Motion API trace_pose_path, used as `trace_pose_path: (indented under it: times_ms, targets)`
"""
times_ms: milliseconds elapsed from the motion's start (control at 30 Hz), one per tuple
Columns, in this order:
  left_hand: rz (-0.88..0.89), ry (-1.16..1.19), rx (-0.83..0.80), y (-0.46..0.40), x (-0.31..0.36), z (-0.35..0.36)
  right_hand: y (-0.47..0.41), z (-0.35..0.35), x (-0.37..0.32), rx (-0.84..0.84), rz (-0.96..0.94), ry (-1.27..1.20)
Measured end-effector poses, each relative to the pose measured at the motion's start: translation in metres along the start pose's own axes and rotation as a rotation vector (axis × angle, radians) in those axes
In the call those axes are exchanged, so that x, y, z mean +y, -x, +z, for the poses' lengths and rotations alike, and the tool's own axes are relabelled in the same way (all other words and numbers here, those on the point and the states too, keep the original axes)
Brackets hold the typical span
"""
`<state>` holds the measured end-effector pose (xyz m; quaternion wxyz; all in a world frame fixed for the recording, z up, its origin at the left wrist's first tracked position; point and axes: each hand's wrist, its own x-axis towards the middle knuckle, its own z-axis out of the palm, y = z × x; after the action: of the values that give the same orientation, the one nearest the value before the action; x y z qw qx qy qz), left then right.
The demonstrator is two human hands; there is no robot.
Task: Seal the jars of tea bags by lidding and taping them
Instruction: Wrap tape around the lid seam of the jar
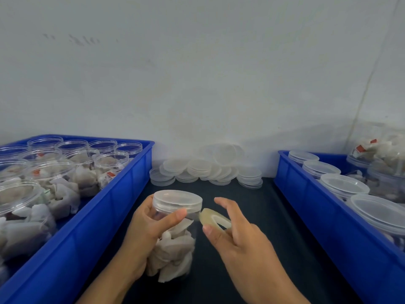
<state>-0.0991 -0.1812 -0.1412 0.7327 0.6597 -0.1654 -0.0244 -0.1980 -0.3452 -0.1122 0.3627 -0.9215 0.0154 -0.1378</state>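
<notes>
The left hand (143, 229) grips one clear jar (173, 244), fingers curled round its far side and the thumb pressed just under the rim of its lid (178, 201); the lid is on, and the jar, packed with white tea bags (172, 253), is tilted slightly and sits over the dark table (252, 216) between the two crates. Just right of the jar, the right hand (238, 242) holds one roll of clear tape (215, 219), the thumb pressed against the roll's outer face and a finger passing through its core, while the index finger is extended above it. The roll's leading edge is at the lid's rim; whether the tape end is stuck down there cannot be made out. Behind the jar, against the white wall (197, 73), lies one loose pile of spare lids (208, 170), stacked and overlapping, too blurred to count exactly. Left of the jar stands one blue crate (105, 207) holding open-topped jars (65, 163) with tea bags inside; about ten are visible, some cut off by the frame edge. Right of the jar stands a second blue crate (317, 205) with four lidded jars (344, 186) in a row along its near wall, and further jars of tea bags stacked beyond them, their number unclear.
</notes>
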Motion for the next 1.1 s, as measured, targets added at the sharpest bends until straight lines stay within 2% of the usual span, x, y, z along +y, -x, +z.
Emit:
trace_pose_path:
  times_ms: [300,500,833,967,1100]
  targets:
    - [-0.03,0.099,-0.175,0.005,0.002,0.011,-0.002,-0.017,0.006,0.08,0.007,0.214]
    - [-0.08,0.13,-0.218,0.007,0.003,0.011,-0.002,-0.016,0.005,0.049,0.009,0.209]
    - [-0.103,0.154,-0.232,0.007,-0.003,0.014,-0.002,-0.01,0.011,0.15,-0.049,0.32]
    - [-0.022,0.045,-0.204,0.012,-0.002,0.018,-0.004,-0.005,0.015,0.2,-0.056,0.355]
    - [0.085,-0.015,-0.092,0.016,0.0,0.024,-0.003,-0.001,0.013,0.218,-0.048,0.401]
